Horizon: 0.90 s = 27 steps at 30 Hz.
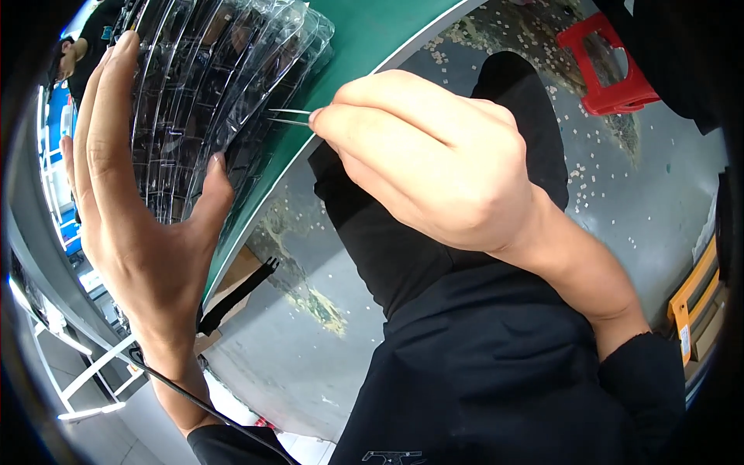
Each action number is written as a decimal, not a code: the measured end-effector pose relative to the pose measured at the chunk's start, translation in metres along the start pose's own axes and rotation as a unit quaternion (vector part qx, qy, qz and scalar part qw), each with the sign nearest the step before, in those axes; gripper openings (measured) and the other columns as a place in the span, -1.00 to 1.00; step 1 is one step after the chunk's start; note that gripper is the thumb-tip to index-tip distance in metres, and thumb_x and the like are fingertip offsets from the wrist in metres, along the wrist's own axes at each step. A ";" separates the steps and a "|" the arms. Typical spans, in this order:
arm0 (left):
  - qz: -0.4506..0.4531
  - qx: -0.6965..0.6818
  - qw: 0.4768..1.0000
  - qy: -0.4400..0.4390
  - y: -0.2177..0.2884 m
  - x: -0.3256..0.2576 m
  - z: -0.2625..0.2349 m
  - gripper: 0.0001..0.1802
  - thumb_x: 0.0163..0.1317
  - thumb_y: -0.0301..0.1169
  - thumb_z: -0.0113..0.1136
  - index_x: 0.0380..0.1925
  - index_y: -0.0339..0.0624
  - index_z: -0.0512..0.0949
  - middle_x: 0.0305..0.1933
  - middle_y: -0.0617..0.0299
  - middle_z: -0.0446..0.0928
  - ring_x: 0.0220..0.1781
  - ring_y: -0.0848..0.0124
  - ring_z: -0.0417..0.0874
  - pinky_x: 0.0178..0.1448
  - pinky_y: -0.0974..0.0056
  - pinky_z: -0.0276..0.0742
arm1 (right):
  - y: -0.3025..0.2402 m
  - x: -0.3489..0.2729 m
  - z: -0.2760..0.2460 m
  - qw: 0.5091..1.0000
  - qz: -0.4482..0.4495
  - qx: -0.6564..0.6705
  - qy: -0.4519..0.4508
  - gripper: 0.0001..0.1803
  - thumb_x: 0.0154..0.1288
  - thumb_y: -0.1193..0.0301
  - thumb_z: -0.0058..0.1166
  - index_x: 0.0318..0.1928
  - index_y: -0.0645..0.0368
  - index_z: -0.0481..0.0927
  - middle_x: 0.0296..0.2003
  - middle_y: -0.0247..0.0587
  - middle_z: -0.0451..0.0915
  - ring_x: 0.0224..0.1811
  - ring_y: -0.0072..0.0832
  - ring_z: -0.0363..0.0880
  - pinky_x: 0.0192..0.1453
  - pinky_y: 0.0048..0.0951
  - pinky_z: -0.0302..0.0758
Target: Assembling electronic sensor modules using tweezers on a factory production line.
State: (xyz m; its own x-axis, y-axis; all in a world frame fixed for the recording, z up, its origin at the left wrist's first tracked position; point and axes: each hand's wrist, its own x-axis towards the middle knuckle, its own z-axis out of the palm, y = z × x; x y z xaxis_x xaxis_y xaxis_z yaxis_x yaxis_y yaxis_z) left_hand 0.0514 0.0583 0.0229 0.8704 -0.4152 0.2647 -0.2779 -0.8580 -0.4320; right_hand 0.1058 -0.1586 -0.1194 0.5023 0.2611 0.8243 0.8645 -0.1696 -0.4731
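Note:
A stack of clear plastic trays [182, 101] with dark compartments stands tilted at the upper left, over the green tabletop [364, 35]. My left hand [136, 240] grips the stack, its long fingers along the left side and its thumb pressed on the right. Between the pinched fingertips of my right hand [442, 159] is a pair of thin metal tweezers [289, 117]. Their tips point left toward the trays and look slightly apart, just over the table's edge. Whether the tips hold anything is too small to tell.
The table's pale rim [310, 147] runs diagonally beside my dark-clothed lap. A red plastic stool [608, 66] stands at the upper right on a grey floor [597, 209] strewn with small pale pieces. A black cable [209, 407] crosses my left forearm. Another person [89, 46] shows at the far left.

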 end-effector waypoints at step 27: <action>0.022 0.027 0.999 0.014 -0.001 0.002 0.002 0.05 0.01 -0.53 0.54 0.54 0.01 0.23 0.54 0.12 0.37 0.56 0.13 0.38 0.62 0.01 0.32 | -0.001 0.012 0.019 0.997 -0.024 0.008 0.074 -0.86 0.05 0.42 0.22 -0.33 0.13 0.62 -0.40 -0.37 0.51 -0.50 -0.52 0.61 -0.46 -0.53 0.56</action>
State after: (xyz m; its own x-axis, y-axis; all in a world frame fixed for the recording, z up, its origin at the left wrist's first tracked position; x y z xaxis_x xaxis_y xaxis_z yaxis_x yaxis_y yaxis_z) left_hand 0.0540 0.0585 0.0221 0.8463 -0.4609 0.2673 -0.2930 -0.8216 -0.4890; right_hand 0.1112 -0.1371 -0.1150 0.4540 0.1259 0.8820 0.8880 -0.1447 -0.4365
